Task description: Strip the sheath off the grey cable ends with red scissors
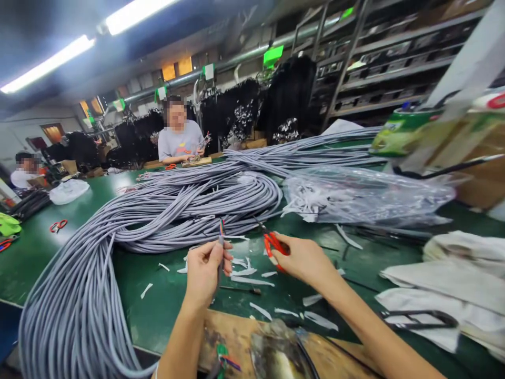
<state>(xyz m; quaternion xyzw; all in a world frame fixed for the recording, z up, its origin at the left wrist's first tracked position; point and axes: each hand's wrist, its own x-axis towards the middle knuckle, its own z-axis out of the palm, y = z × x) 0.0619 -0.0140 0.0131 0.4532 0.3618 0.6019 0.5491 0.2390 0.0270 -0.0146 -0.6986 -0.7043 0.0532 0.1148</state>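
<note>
My left hand pinches a grey cable between thumb and fingers, its end upright with thin coloured wires sticking out of the top. To the right, my right hand is wrapped round the red handles of a pair of scissors, whose dark tips point up and left, apart from the cable. Behind both hands a large looped bundle of grey cables lies across the green table and hangs over its front left edge. White scraps are scattered beneath my hands.
A clear plastic bag holding white pieces lies at right, beside white cloths. Another pair of red-handled scissors rests at left. In front is a stained wooden board. A co-worker sits across the table.
</note>
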